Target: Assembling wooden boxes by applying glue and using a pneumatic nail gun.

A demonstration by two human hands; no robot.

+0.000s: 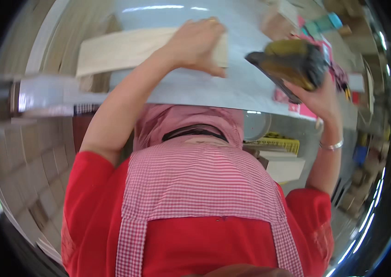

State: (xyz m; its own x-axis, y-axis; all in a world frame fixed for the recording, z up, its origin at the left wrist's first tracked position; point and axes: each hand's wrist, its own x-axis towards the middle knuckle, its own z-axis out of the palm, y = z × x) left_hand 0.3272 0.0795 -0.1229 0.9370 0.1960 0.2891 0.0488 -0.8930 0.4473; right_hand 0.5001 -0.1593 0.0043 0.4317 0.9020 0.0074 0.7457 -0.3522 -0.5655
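now | left fingers [210, 27]: spread wide across long cream piece [117, 48] | right fingers [297, 91]: wrapped round dark tape dispenser [295, 62]

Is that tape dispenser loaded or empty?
Loaded: a yellowish-brown roll shows in the tape dispenser, held in the right hand. Cannot tell how much remains.
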